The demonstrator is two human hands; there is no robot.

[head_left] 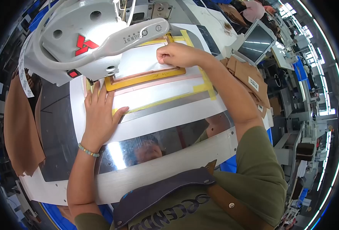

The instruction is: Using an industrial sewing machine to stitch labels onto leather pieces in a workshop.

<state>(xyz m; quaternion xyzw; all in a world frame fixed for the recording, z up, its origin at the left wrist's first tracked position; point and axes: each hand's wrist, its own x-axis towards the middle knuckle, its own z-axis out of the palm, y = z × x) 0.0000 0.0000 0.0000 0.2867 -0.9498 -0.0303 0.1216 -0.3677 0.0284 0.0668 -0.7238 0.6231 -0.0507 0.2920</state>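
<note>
Under the grey sewing machine head (pixel 87 55), a yellow rectangular frame (pixel 142 80) with a brown inner border surrounds a white sheet (pixel 137 61). It sits on a larger taped board (pixel 158 94) with yellow and pink tape. My left hand (pixel 100 111) lies flat at the frame's lower left, fingers apart and fingertips beside the machine's lower part. My right hand (pixel 177 55) is closed, with fingertips down on the white sheet inside the frame's right part; whatever they may grip is too small to make out.
A pale lever (pixel 138 36) crosses above the work. Brown leather (pixel 22 126) hangs at the left; stacked brown pieces (pixel 250 78) and a small screen (pixel 255 42) are at the right. A polished metal plate (pixel 181 138) forms the near work surface. Another person (pixel 253 13) is in the background.
</note>
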